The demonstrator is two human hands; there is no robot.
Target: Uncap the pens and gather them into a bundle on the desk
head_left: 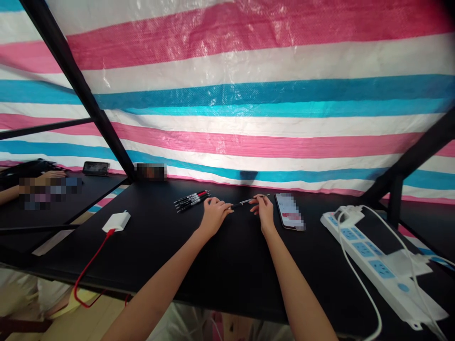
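Over the black table, my left hand point(215, 215) is closed, its thumb and fingers pinching the dark end of a pen point(245, 202). The pen's pale end points toward my right hand point(265, 210), whose fingertips are close to it; whether they touch cannot be made out. My right fingers are curled, and a thin stick-like piece point(263, 195) shows along their top. It is too small to name surely. Just left of my left hand lie several black pens point(191, 201) side by side, one with red on it.
A phone point(289, 211) lies right of my right hand. Farther right is a white power strip point(373, 265) with plugs and cables. A white charger point(116, 221) with a red cable sits left. Black metal bars point(81, 90) frame the table point(227, 270). Another person's hand point(51, 180) is far left.
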